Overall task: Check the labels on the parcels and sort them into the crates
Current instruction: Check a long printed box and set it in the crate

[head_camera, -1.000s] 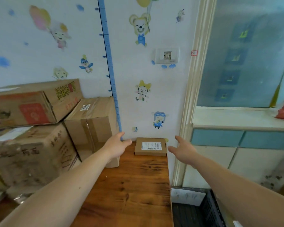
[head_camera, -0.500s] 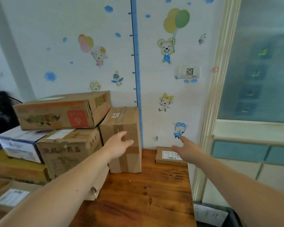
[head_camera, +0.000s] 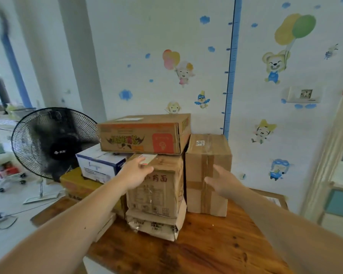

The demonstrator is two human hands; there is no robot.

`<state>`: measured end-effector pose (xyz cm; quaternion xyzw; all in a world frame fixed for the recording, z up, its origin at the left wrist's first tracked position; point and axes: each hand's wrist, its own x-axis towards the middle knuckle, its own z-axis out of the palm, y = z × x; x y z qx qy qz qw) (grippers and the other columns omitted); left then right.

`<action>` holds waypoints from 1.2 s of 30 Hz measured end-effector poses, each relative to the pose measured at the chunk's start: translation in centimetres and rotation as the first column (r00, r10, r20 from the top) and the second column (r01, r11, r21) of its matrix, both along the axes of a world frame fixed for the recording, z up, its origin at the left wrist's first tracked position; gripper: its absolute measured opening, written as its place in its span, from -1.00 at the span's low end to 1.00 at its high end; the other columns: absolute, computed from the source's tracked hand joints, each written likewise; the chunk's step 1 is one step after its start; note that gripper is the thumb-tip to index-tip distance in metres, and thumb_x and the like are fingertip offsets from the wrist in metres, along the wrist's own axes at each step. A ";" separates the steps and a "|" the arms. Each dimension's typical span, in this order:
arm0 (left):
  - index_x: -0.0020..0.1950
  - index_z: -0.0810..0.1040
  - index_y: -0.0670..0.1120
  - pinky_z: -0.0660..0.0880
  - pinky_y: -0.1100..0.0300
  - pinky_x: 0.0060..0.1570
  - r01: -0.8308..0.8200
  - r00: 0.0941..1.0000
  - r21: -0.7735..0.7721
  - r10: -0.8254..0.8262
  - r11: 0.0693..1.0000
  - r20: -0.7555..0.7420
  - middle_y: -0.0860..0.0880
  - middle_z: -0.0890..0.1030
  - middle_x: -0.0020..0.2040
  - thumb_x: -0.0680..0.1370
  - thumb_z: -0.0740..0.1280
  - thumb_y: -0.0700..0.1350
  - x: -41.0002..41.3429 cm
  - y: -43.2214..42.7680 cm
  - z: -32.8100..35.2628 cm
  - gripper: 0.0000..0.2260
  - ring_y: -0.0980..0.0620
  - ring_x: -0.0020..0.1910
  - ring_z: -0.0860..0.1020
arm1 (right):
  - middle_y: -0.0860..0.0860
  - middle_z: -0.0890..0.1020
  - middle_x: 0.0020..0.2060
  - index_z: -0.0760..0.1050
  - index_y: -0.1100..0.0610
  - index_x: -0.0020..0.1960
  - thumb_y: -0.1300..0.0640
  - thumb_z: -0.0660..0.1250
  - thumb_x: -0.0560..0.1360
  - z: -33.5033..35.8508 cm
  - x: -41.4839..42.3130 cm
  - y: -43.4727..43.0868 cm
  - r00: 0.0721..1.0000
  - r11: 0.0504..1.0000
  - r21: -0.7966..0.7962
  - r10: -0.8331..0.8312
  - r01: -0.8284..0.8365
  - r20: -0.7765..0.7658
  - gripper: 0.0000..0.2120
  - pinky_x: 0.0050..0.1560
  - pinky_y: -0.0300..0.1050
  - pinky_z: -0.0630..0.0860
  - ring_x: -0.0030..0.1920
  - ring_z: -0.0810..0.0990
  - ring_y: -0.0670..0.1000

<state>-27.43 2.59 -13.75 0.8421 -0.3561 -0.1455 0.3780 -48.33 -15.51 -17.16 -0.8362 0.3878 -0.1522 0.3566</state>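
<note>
Cardboard everywhere on our wooden table [head_camera: 206,250], with the parcels piled at its far edge against the wall. Our left hand [head_camera: 136,173] is up at the top front corner of the printed box [head_camera: 160,190] in the middle of the pile. The fingers are loose and fairly straight, right by its white label [head_camera: 149,158], but we can't tell if they actually touch. A wide flat box [head_camera: 145,135] sits on top of it. Our right hand [head_camera: 224,181] is in front of the tall taped box [head_camera: 208,155] next door, fingers spread wide, holding nothing. A white and blue box [head_camera: 100,165] lies toward the table's left edge, and a black fan [head_camera: 53,143] stands on the floor beyond.
</note>
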 end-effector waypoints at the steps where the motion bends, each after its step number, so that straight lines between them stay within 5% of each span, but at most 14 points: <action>1: 0.58 0.17 -0.01 0.35 0.12 0.24 -0.015 1.000 -0.004 0.015 1.000 -0.011 -0.02 0.24 0.56 0.64 0.26 0.04 0.6 0.5 -0.1 -0.46 -0.09 0.46 0.32 | 0.03 0.18 0.57 0.02 0.07 0.61 -0.07 0.25 0.62 0.1 0.7 0.5 1.000 1.000 -0.006 0.008 -0.008 -0.001 -0.31 0.48 0.01 0.20 0.54 0.19 0.09; 4: 0.56 0.23 -0.04 0.41 0.02 0.26 -0.053 0.998 -0.022 0.053 0.998 -0.015 0.00 0.37 0.45 0.64 0.26 0.01 3.5 3.3 -0.3 -0.49 -0.06 0.34 0.41 | 0.04 0.17 0.57 0.01 0.08 0.61 -0.05 0.25 0.62 -0.1 4.0 2.4 0.999 0.999 -0.004 0.035 -0.035 -0.003 -0.32 0.46 -0.03 0.20 0.54 0.18 0.09; 8: 0.53 0.27 -0.06 0.32 0.16 0.07 -0.071 0.997 -0.039 0.071 0.997 -0.008 -0.03 0.39 0.44 0.66 0.24 -0.05 6.8 4.9 -1.1 -0.55 0.04 0.18 0.39 | 0.03 0.16 0.58 0.01 0.07 0.61 -0.03 0.25 0.62 -0.1 7.2 3.6 0.998 0.998 -0.014 0.055 -0.055 -0.001 -0.33 0.48 -0.02 0.17 0.56 0.14 0.09; 15: 0.58 0.16 -0.08 0.27 0.02 0.40 -0.146 0.989 -0.053 0.146 0.988 -0.013 -0.07 0.23 0.57 0.64 0.26 -0.01 12.0 3.7 -0.7 -0.45 -0.10 0.50 0.27 | 0.04 0.21 0.55 0.04 0.02 0.60 -0.06 0.26 0.61 2.0 12.0 1.5 0.997 0.993 -0.109 0.052 -0.045 0.057 -0.33 0.37 0.01 0.36 0.45 0.34 0.11; 19: 0.56 0.22 -0.15 0.28 0.18 0.24 -0.172 0.985 -0.086 0.173 0.981 0.002 -0.07 0.36 0.48 0.64 0.26 -0.10 15.0 1.4 0.1 -0.49 -0.07 0.43 0.35 | 0.04 0.20 0.56 0.04 0.07 0.60 -0.03 0.26 0.61 3.7 15.2 -1.3 0.989 0.979 -0.202 0.062 -0.034 0.131 -0.33 0.47 0.05 0.19 0.54 0.18 0.09; 24: 0.49 0.34 -0.10 0.38 0.13 0.15 -0.202 0.979 -0.120 0.205 0.972 0.011 -0.01 0.48 0.33 0.64 0.27 -0.09 19.6 -1.7 2.2 -0.58 0.02 0.18 0.45 | 0.03 0.17 0.56 -0.01 0.03 0.60 -0.09 0.26 0.60 5.9 19.4 -5.3 0.965 0.983 -0.181 0.034 0.014 0.259 -0.30 0.47 0.14 0.20 0.54 0.15 0.09; 26: 0.50 0.34 -0.07 0.40 0.05 0.26 -0.220 0.975 -0.116 0.223 0.969 0.019 -0.02 0.46 0.40 0.62 0.29 -0.04 21.0 -2.0 2.9 -0.55 -0.03 0.28 0.46 | 0.02 0.13 0.57 -0.05 -0.03 0.61 -0.17 0.22 0.60 6.4 20.4 -6.4 0.962 0.989 -0.148 0.023 0.019 0.273 -0.28 0.48 0.15 0.19 0.55 0.13 0.10; 31: 0.57 0.21 -0.06 0.39 -0.04 0.31 -0.258 0.965 -0.087 0.262 0.962 0.030 -0.07 0.38 0.47 0.61 0.29 0.01 25.3 -4.0 3.7 -0.44 -0.12 0.40 0.39 | 0.03 0.21 0.55 0.04 0.00 0.60 -0.24 0.15 0.60 6.9 23.2 -8.0 0.970 0.992 -0.111 -0.037 0.066 0.240 -0.33 0.48 0.15 0.24 0.52 0.23 0.12; 36: 0.41 0.39 0.03 0.46 -0.09 0.22 -0.263 0.962 -0.187 0.272 0.947 0.026 -0.02 0.49 0.30 0.56 0.31 0.09 30.2 -5.5 3.8 -0.56 -0.10 0.22 0.50 | 0.04 0.34 0.48 0.14 0.02 0.57 -0.28 0.10 0.60 7.2 25.3 -8.5 0.963 0.988 -0.087 -0.106 0.131 0.248 -0.36 0.37 0.07 0.31 0.44 0.34 0.13</action>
